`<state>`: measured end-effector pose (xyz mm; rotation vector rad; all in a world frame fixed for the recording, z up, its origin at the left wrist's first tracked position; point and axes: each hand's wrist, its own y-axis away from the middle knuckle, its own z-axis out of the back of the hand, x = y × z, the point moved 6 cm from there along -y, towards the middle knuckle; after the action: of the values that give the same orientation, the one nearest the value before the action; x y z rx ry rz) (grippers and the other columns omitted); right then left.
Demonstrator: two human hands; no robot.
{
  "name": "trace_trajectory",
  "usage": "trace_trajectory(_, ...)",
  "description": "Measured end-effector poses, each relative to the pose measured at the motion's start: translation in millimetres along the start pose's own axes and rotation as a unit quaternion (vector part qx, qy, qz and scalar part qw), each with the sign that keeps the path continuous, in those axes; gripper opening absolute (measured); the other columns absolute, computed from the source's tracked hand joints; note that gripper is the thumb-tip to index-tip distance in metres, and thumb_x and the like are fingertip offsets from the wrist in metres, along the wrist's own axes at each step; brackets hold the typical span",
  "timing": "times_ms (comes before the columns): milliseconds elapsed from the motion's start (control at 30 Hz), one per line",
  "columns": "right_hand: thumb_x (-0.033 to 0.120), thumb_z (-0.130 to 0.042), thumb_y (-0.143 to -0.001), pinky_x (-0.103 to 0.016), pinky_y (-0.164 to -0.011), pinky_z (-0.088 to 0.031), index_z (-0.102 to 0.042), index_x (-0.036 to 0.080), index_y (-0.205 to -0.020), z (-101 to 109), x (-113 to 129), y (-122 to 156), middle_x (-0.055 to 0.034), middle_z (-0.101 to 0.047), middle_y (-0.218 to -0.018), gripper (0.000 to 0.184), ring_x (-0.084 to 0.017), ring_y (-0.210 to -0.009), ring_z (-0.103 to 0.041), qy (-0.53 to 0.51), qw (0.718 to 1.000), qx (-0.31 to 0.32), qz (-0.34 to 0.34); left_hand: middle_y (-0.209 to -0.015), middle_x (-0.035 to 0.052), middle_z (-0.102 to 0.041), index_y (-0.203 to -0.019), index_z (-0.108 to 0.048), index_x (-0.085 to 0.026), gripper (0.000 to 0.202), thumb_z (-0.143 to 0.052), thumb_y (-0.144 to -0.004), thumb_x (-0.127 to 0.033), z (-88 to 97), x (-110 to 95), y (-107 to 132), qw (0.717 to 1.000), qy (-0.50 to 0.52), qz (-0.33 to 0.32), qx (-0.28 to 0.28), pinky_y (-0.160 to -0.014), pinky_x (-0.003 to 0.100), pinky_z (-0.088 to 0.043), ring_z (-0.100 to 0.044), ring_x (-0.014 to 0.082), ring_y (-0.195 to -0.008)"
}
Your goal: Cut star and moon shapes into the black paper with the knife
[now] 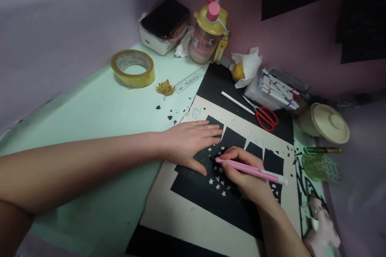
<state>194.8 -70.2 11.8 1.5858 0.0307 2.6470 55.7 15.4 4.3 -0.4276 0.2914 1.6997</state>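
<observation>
Black paper [196,192] with several small star-shaped cut-outs lies on a large pale sheet [163,213]. My left hand [193,138] rests flat on the black paper's upper left part, fingers stretched out and thumb spread. Between the thumb and fingers of my right hand [245,172] is a slim pink craft knife [250,168], held like a pen. Its front end points left, down at the paper beside the stars [218,182]; the very tip is hard to make out. My right hand covers part of the paper, whose far edge is cut into several strips [233,139].
Red-handled scissors [266,119] and a white stick [237,103] lie beyond the paper. Behind them stand a box of markers [279,90] and a yellow-lidded cup [208,32]. A tape roll [132,68], leaf [165,88] and clear ruler [189,80] are farther left. Black scraps [170,117] are scattered about.
</observation>
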Motion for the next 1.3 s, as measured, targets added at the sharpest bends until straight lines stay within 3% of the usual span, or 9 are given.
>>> trace_trajectory(967,0.016,-0.067,-0.079,-0.021,-0.06,-0.047,-0.069,0.022,-0.079,1.0,-5.9,-0.2,-0.0003,-0.07,-0.081,0.006,-0.012,-0.066,-0.063,-0.018,0.999,-0.019,-0.019,-0.159,0.0087,-0.028,-0.146,-0.043,-0.014,0.09,-0.064,-0.079,-0.071,-1.1,-0.5,0.6,1.0,-0.022,-0.002,0.002,-0.124,0.038,-0.013,-0.022,0.0238,-0.149)
trace_trajectory(1300,0.016,-0.067,-0.081,-0.022,-0.067,-0.05,-0.07,0.023,-0.083,0.3,-3.6,0.8,-0.0006,-0.071,-0.086,0.008,-0.014,-0.077,-0.066,-0.012,1.0,0.002,-0.002,-0.159,0.0091,-0.028,-0.144,-0.046,-0.014,0.089,-0.065,-0.078,-0.071,-0.7,-0.5,-0.2,1.0,-0.019,0.002,0.005,-0.124,0.038,-0.014,-0.022,0.0245,-0.149)
